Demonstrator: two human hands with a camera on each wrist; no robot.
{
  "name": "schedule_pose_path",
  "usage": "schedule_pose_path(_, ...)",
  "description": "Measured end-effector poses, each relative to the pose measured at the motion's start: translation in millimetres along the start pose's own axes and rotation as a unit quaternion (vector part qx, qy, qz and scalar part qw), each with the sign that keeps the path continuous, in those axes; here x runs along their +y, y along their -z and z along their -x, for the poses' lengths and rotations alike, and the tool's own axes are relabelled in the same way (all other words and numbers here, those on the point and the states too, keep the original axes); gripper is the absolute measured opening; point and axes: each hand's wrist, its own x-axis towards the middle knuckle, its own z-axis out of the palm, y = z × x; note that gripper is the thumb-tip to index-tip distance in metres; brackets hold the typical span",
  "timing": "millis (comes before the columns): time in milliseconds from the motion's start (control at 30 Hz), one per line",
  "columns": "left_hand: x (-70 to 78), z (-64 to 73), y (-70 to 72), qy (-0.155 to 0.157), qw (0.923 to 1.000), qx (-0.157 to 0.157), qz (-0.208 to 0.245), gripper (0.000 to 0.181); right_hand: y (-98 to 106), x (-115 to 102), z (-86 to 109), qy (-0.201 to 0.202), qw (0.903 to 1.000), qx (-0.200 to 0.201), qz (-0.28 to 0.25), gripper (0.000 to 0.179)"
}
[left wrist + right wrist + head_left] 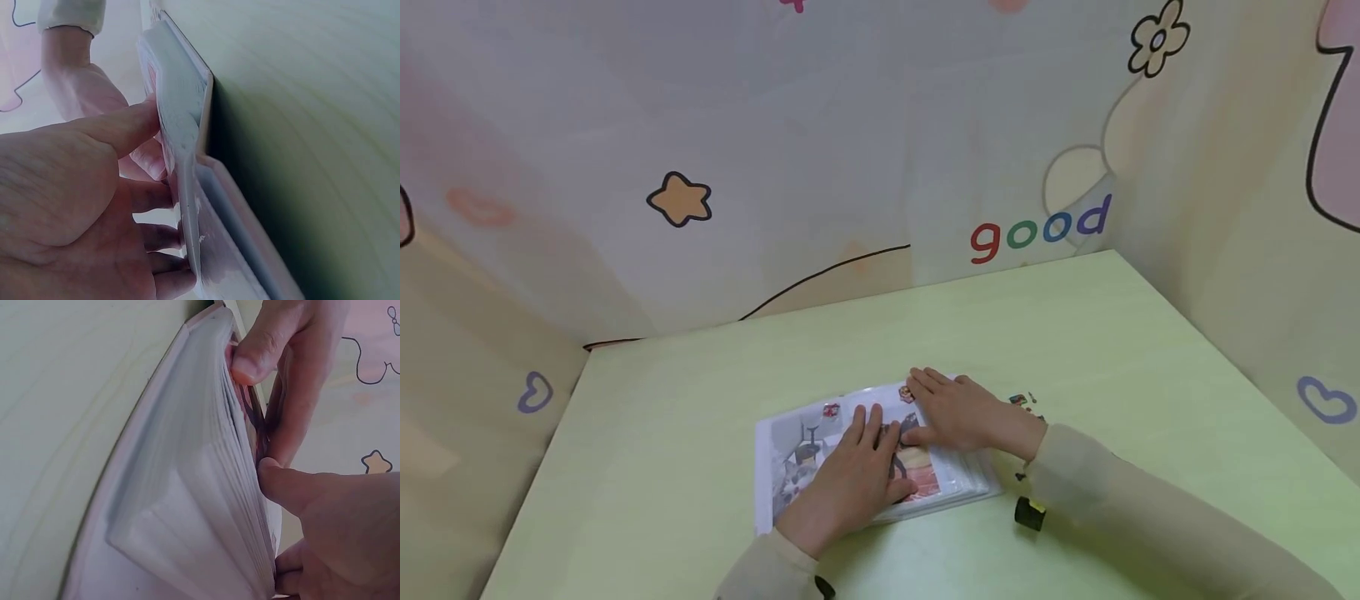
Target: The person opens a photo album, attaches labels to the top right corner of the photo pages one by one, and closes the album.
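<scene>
A photo album (880, 400) with clear, glossy page sleeves lies spread on the table, pictures showing on its pages. My left hand (853, 479) rests on the middle of it with straight fingers. Farther right, my right hand (958, 412) presses on the right-hand page near its upper edge, thumb pointing toward the left hand. In the left wrist view, the left fingertips (172, 281) touch the page surface. The right wrist view shows the thick stack of page sleeves (194, 481) fanned at its edge above the pale cover (94, 550). Both hands hide part of the pictures.
Small coloured pieces (1018, 400) lie on the pale green table (662, 467) beside the right wrist. A small black object (1030, 513) shows below the right sleeve. Printed cloth walls (820, 150) enclose the table's back and sides.
</scene>
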Motion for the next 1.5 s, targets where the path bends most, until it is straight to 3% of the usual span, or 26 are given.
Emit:
schedule_pose_path(267,0.5,0.7,4.0,-0.009,0.9997,0.017,-0.012,0.075,-2.0,1.1,2.3,0.011,0.9992,0.031,-0.024,0.089)
schedule_pose_path(500,2.0,0.8,3.4,-0.012,0.9998,0.014,-0.010,0.075,-9.7,-11.8,19.9,0.054,0.9936,0.081,0.057,0.071)
schedule_pose_path(633,0.8,1.1,1.3,-0.013,0.9998,0.011,-0.006,0.076,-9.6,-15.8,25.1,0.067,0.9944,0.061,0.055,0.064)
schedule_pose_path(1000,0.2,-1.6,0.0,-0.005,0.9999,0.003,0.010,0.077,-2.6,-0.6,9.7,0.024,0.9995,0.013,0.018,0.082)
schedule_pose_path(1300,2.9,-1.8,6.4,0.007,0.9993,-0.026,0.026,0.081,-2.0,11.1,5.1,0.033,0.9987,0.022,-0.032,0.089)
schedule_pose_path(1500,6.8,-4.2,7.3,-0.002,0.9988,-0.012,0.047,0.090,-0.8,24.5,2.1,0.029,0.9963,0.037,-0.072,0.087)
